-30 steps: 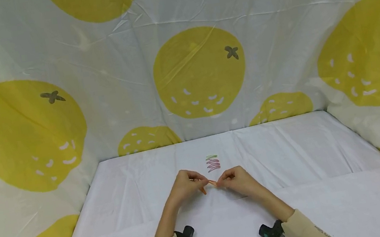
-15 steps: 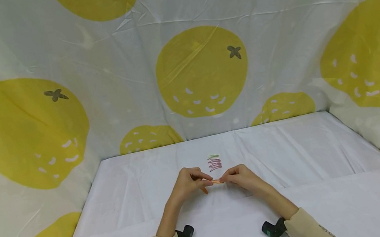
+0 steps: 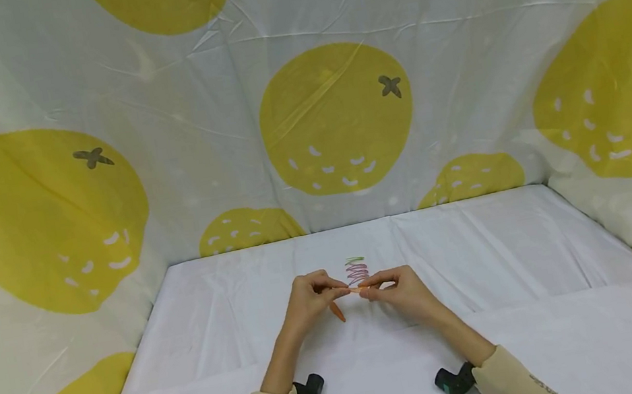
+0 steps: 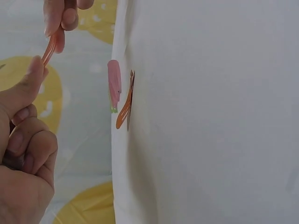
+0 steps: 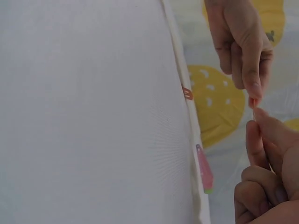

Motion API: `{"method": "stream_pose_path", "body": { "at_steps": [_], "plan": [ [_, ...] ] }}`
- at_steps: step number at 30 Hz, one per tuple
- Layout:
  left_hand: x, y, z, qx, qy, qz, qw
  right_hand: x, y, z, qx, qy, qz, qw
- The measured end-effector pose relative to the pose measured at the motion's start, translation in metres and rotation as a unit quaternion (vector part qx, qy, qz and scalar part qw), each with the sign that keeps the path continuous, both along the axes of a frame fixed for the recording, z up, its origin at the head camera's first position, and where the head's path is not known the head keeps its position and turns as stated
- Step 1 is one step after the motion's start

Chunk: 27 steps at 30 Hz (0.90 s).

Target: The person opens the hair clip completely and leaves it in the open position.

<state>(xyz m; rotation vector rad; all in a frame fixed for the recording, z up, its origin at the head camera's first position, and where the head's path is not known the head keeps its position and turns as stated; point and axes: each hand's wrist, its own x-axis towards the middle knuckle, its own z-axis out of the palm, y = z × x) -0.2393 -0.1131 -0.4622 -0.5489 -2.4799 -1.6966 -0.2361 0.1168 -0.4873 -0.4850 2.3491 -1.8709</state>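
Note:
Both hands hold an orange snap hair clip (image 3: 356,289) between them, just in front of a row of clips. My left hand (image 3: 309,300) pinches its left end between thumb and index finger. At the other end, the fingertips of my right hand (image 3: 400,290) pinch it too. The left wrist view shows the curved middle of the held hair clip (image 4: 49,49) bare between the fingertips. Below my left hand, a second orange hair clip (image 4: 122,112) lies on the white cloth with its two leaves spread apart.
Behind the hands, pink hair clips (image 3: 356,272) lie in a neat row on the white-covered table (image 3: 472,255), with a green hair clip (image 3: 354,259) at the far end. A lemon-print curtain (image 3: 209,138) rises along the table's back and sides.
Both hands have moved slightly away from me, toward the row, with the held hair clip now more level. More of the orange clip under my left hand shows.

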Motion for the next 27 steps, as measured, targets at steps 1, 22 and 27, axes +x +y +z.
{"method": "stream_pose_path", "body": {
  "at_steps": [1,22,27],
  "plan": [
    [0.0002,-0.0001,0.0003,0.003,-0.001,0.001,1.0,0.0001,-0.0002,0.0001,-0.006,0.005,-0.004,1.0],
    [0.0006,0.0059,-0.0019,0.091,0.0,0.012,0.9957,0.0011,-0.0022,0.0006,-0.056,0.089,-0.022,0.9943],
    [0.0012,0.0067,-0.0045,0.095,-0.005,-0.011,0.9954,0.0014,-0.0043,-0.0004,-0.062,0.129,-0.062,0.9878]
  ]
}}
